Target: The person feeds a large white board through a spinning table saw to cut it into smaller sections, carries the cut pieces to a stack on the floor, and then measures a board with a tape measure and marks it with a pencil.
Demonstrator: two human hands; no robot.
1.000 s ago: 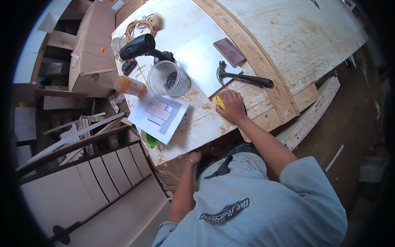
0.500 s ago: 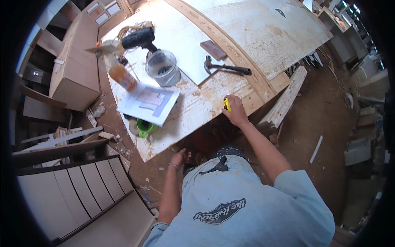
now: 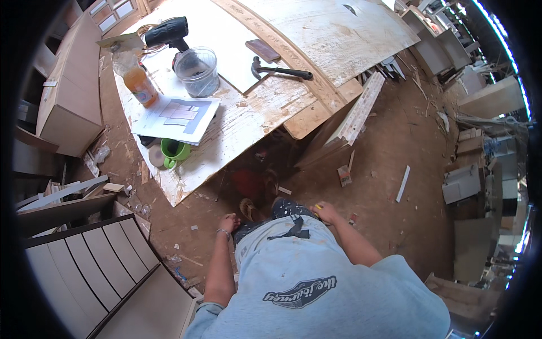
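My right hand is down beside my right thigh, closed around a small yellow and black tape measure, mostly hidden by the fingers. Beside my left thigh hangs my left hand, its fingers curled in with nothing visible in them. Both hands are apart from the white-topped workbench ahead. On that bench lie a claw hammer, a reddish-brown block and a printed drawing sheet. A clear plastic tub stands behind the sheet, near a black power tool.
A green mug stands at the bench's near left corner, with an orange drink bottle farther back. Planks lean by the bench's right side. A slatted panel is at lower left. Wood scraps litter the brown floor.
My right hand has drawn back from the bench edge to my thigh with the tape measure. My left hand has come closer to my left thigh, fingers more curled. The bench appears farther ahead.
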